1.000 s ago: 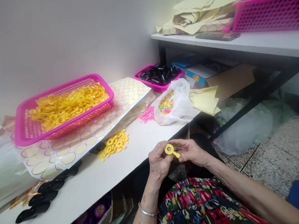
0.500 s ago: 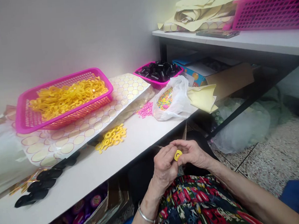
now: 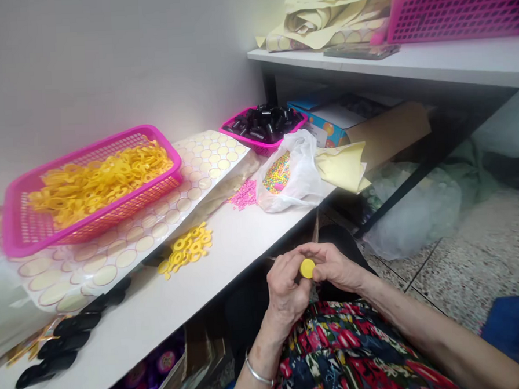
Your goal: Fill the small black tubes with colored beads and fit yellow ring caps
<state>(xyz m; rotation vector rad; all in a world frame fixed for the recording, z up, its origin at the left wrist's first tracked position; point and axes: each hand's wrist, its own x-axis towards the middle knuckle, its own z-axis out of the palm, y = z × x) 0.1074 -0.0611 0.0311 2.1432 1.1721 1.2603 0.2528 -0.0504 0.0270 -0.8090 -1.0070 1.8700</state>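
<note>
In front of my lap, my left hand (image 3: 285, 283) and my right hand (image 3: 336, 267) are together, closed around a small part with a round, plain yellow face (image 3: 307, 268). My left fingers curl round its left side. Thumb and fingers of my right hand press at its right edge. The rest of the part is hidden in the hands. Nearby on the white table (image 3: 162, 327) is a loose pile of yellow ring-shaped pieces (image 3: 186, 249). Several black parts (image 3: 62, 345) lie in a row along the table at the left.
A pink basket (image 3: 9, 222) of yellow rings stands on a sheet of round stickers (image 3: 133, 239). Behind are black cylinders (image 3: 268, 123) in a smaller basket, pink beads (image 3: 244, 194) and a white plastic bag (image 3: 303, 183) with coloured beads. A raised shelf (image 3: 431, 63) is at right.
The part's yellow face now shows as a plain disc; earlier it showed a dark curved mark in its middle. My hands stay together in nearly the same place. The view has shifted slightly.
</note>
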